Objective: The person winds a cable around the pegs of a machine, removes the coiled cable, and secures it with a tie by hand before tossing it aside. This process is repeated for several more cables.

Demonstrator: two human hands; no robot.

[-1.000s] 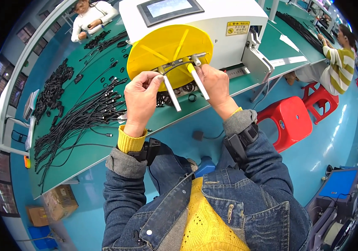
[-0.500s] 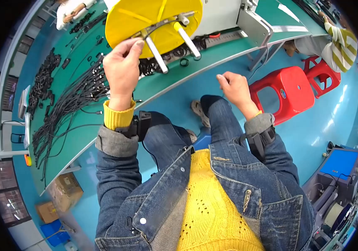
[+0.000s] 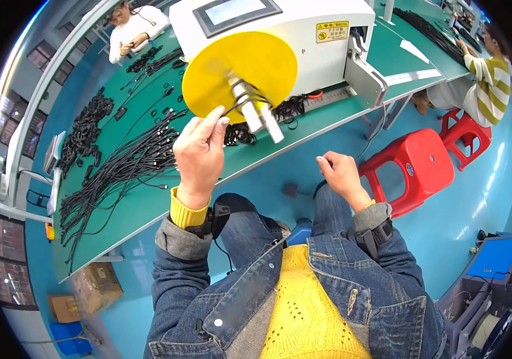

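Note:
My left hand [image 3: 199,154] pinches a thin black cable [image 3: 228,112] between thumb and forefinger. From there the cable runs to the pale posts [image 3: 273,127] that jut from a round yellow disc [image 3: 199,75]. Several dark turns lie around these posts, which are partly smeared by motion. The disc sits on the front of a white winding machine [image 3: 328,63]. Away to the right, my right hand [image 3: 343,176] hovers over my knee with its fingers curled in and nothing visible in them.
Bundled black cables [image 3: 127,157] and a dark heap of cables [image 3: 85,134] cover the green table [image 3: 124,224]. A metal bracket [image 3: 367,81] stands at the machine's right. Red stools [image 3: 414,164] are on the floor at right. Co-workers [image 3: 142,30] sit farther off.
The disc and its posts have turned, and cable now wraps the posts. My left hand, still pinching the cable, appears lower and farther right as the view has shifted. My right hand stays curled.

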